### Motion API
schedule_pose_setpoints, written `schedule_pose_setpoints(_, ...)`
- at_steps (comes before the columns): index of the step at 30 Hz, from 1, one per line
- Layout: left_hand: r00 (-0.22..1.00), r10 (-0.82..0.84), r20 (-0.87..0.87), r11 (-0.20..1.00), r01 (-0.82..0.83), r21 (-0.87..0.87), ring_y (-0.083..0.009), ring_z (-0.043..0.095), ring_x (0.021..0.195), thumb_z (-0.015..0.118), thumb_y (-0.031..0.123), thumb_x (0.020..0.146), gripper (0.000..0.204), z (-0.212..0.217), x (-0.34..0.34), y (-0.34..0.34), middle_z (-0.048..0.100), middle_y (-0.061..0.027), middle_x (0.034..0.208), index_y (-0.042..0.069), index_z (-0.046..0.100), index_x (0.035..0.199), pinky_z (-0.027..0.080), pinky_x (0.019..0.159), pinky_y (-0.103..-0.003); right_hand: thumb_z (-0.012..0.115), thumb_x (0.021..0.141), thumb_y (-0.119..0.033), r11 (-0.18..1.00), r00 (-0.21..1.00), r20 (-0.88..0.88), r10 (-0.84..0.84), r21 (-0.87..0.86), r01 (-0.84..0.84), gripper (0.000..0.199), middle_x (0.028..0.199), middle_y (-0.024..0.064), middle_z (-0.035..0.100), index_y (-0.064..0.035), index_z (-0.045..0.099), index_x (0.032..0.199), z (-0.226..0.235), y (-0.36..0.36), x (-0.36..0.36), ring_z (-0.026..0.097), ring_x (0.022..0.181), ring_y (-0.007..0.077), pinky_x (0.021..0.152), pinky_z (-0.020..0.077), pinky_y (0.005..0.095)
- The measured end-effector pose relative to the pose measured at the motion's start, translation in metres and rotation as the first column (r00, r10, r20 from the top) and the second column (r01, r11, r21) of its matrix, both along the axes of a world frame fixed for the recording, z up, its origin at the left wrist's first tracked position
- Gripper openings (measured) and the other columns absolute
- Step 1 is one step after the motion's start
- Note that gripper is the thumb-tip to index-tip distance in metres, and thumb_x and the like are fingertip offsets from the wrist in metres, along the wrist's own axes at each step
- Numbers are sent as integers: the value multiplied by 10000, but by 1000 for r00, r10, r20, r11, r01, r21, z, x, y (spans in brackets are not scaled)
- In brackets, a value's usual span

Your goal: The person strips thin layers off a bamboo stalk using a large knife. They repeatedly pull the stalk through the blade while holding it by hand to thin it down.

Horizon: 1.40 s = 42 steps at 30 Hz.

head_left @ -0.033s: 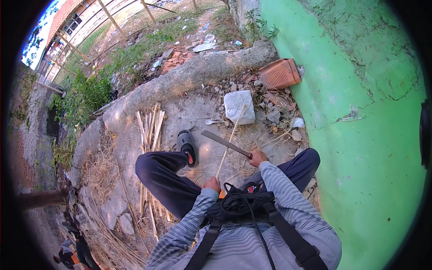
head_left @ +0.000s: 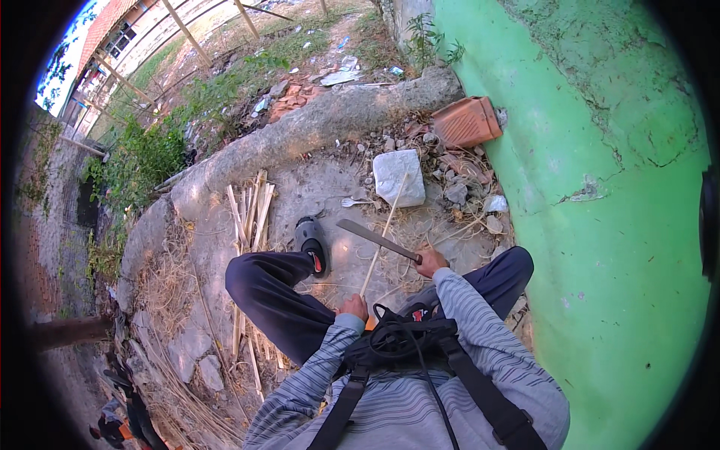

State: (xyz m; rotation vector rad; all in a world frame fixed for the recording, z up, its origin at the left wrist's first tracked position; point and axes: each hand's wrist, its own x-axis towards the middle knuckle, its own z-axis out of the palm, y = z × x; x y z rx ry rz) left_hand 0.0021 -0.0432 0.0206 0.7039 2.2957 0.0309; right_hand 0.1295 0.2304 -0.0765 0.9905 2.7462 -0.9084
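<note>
My left hand (head_left: pixel 352 306) is closed around the near end of a thin, pale bamboo strip (head_left: pixel 376 261). The strip slants away from me, and its far end overlaps the white stone block (head_left: pixel 399 178) on the ground. In my right hand (head_left: pixel 430 262) is the handle of a machete (head_left: pixel 370 235), its long dark blade pointing left and away. The blade crosses the strip about midway between my left hand and the block; whether the two touch, I cannot tell. Both hands are between my bent knees.
Split bamboo pieces (head_left: pixel 253 211) lie left of my shoe (head_left: pixel 311 246). A green wall (head_left: pixel 577 247) rises on the right, with a terracotta tile (head_left: pixel 466 122) and rubble (head_left: pixel 456 193) by it. A low concrete ridge (head_left: pixel 315 126) curves beyond. Another person (head_left: pixel 129 405) is at lower left.
</note>
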Motion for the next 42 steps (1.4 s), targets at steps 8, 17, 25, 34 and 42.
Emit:
schedule_pose_setpoints(8, 996, 78, 35, 996, -79, 36, -494, 658, 970, 467, 400, 994, 379, -5, -6, 4, 688, -276, 1002, 58, 585, 1107, 504, 871, -589, 649, 807, -323, 949, 943, 165, -288, -87, 304, 273, 928, 206, 712, -106, 742, 946, 3, 23, -27, 681, 901, 418, 797, 549, 485)
schedule_pose_setpoints(17, 996, 77, 49, 996, -79, 41, -492, 657, 972, 468, 401, 994, 395, 5, -5, 12, 685, -288, 999, 48, 591, 1122, 513, 867, -579, 672, 785, -309, 885, 862, 231, -451, -10, 465, 321, 930, 219, 721, -41, 746, 946, -7, 49, -24, 702, 912, 391, 816, 555, 471)
schedule_pose_setpoints(25, 996, -8, 83, 1000, 7, 13, -490, 655, 984, 485, 430, 972, 487, 9, -14, 14, 679, -306, 1017, -13, 547, 1163, 515, 889, -547, 679, 791, -345, 922, 923, 195, -330, -142, 360, 332, 924, 227, 713, -50, 738, 933, -10, 19, 27, 686, 903, 418, 817, 538, 491)
schedule_pose_setpoints(34, 983, 167, 77, 956, -181, 232, -411, 701, 874, 635, 611, 867, 921, -56, -51, 120, 669, -301, 1047, -82, 348, 1400, 551, 824, -484, 703, 807, -405, 925, 926, 181, -333, -130, 358, 354, 949, 211, 714, -86, 737, 958, 8, 7, 36, 679, 932, 412, 834, 533, 500)
schedule_pose_setpoints(42, 983, 150, 109, 970, -167, 175, -378, 700, 903, 626, 412, 949, 377, -130, -59, 138, 700, -231, 1004, 82, 659, 1129, 547, 826, -480, 690, 811, -427, 959, 953, 173, -248, -94, 267, 350, 953, 189, 720, -130, 742, 989, 26, 2, 24, 684, 924, 402, 823, 540, 495)
